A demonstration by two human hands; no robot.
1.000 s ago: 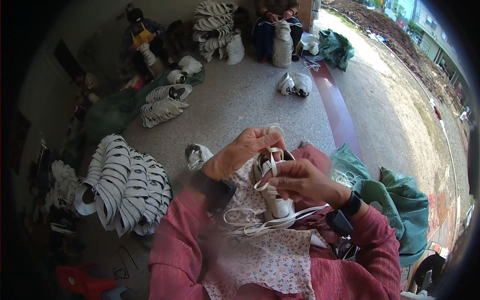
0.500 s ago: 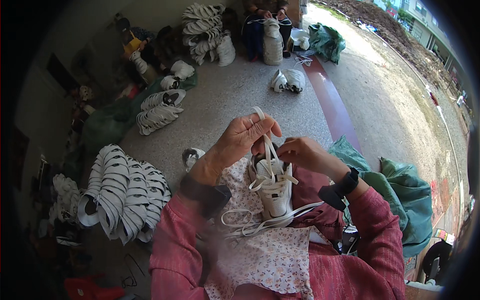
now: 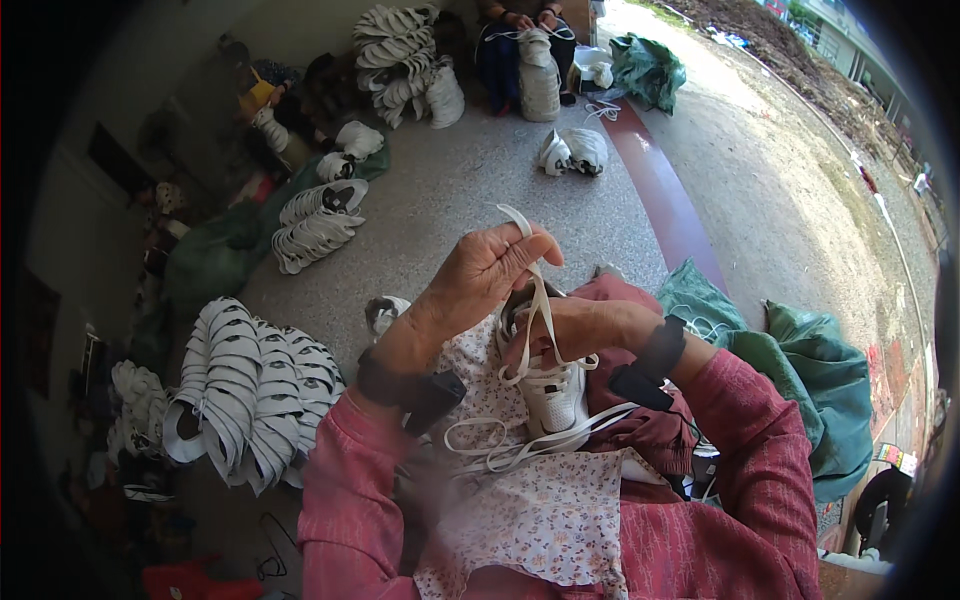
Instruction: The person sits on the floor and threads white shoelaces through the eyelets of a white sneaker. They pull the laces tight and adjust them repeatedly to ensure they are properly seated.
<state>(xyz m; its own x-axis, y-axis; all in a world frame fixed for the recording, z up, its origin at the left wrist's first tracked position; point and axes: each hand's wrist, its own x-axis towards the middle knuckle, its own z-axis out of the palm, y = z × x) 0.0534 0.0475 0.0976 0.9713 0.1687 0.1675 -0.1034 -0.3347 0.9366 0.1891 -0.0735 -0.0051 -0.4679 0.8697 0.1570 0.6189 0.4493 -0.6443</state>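
Observation:
A white sneaker rests on my lap, its toe pointing toward me. My left hand is raised above the shoe's opening, pinching a flat white shoelace between thumb and fingers. The lace runs down taut from there to the upper eyelets. Over the sneaker's tongue, my right hand has its fingers curled down at the lacing. What those fingertips grip is hidden. Another length of lace trails in loops across the flowered cloth on my lap.
Stacked white shoe uppers stand at my left, with more farther back. A white shoe pair lies on the floor ahead. Green sacks are at my right. Across the floor, a co-worker's hands hold laces above a stack.
My right hand has moved down and left from beside the shoe's opening onto the lacing. My left hand keeps its pinch on the lace, nearly in place.

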